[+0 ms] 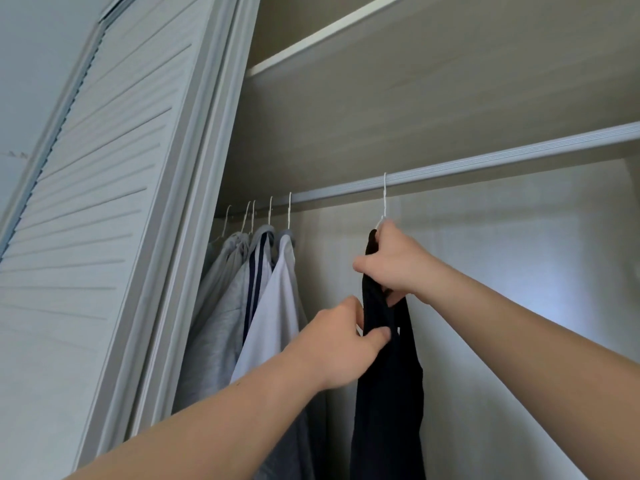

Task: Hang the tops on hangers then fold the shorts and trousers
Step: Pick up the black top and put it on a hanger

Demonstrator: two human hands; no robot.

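Note:
A black top [389, 386] hangs from a white hanger [383, 199] whose hook sits over the wardrobe rail [485, 164]. My right hand [394, 261] grips the top of the garment and the hanger just under the hook. Lower down, my left hand [341, 344] pinches the black fabric between thumb and fingers. Most of the hanger's frame is hidden by cloth and by my right hand.
Several grey and white tops [256, 306] hang on white hangers at the rail's left end. A louvred wardrobe door [97, 202] stands at the left. A shelf [329, 32] runs above the rail. The rail to the right of the black top is bare.

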